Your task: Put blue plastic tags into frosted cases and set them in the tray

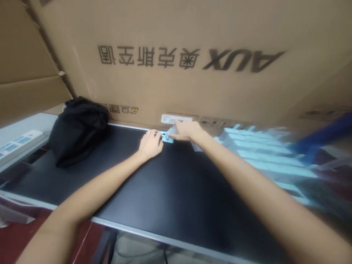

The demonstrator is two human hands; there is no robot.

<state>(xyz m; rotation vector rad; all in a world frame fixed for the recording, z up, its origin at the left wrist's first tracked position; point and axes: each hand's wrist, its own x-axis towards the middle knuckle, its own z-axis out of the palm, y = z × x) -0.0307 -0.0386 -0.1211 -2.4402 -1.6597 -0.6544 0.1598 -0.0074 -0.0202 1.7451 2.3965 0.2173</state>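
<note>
Though small, one blue piece [167, 139] between two hands [150, 144] [188, 130]

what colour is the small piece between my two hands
The small piece is light blue; the head view shows it.

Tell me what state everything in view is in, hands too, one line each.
Left hand: palm down, fingers at the light blue piece's left end.
Right hand: thumb and fingers at its right end; exact grip unclear.
Light blue piece: lying between the hands.
Black fabric item: slumped in folds.
Cardboard box: behind the table, lettering upside down.
Pale blue parts: grouped at right, blurred.
</note>
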